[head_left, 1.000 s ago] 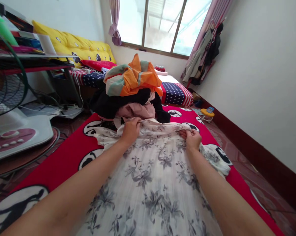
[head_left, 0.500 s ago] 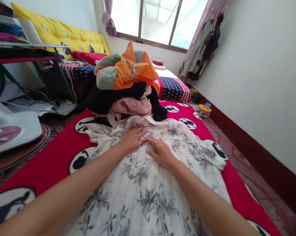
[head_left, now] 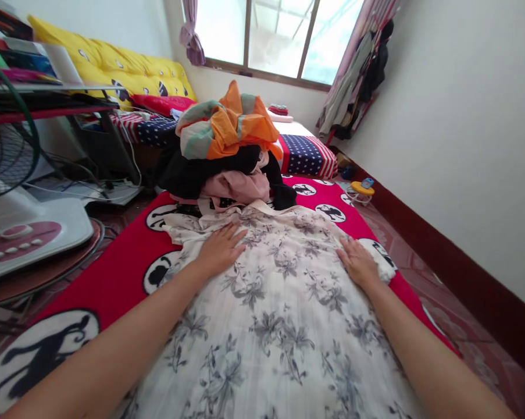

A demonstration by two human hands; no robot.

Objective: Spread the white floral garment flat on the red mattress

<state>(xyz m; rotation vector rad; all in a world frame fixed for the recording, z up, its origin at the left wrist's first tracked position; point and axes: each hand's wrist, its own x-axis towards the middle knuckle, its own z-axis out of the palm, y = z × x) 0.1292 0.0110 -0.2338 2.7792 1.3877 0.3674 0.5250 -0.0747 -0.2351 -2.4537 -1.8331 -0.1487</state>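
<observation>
A white dress with grey flower print [head_left: 284,302] lies spread flat on a red mat [head_left: 118,273]. My left hand [head_left: 218,249] rests palm down on the dress's upper left part, fingers stretched out. On the dress's right edge my right hand [head_left: 357,263] lies flat as well, fingers out. Neither hand holds anything. Just beyond the dress rises a pile of clothes [head_left: 227,157] topped by an orange and green cloth.
A fan base [head_left: 27,233] and cables sit on the floor at the left, under a metal shelf. A bed with a stars-and-stripes cover [head_left: 308,154] and yellow cushions [head_left: 114,64] stands behind. A small yellow toy [head_left: 361,188] lies by the right wall.
A second ago both hands pinched the dress's top edge. They then let go and came together flat at the middle; now they have slid apart, the right hand out to the right edge.
</observation>
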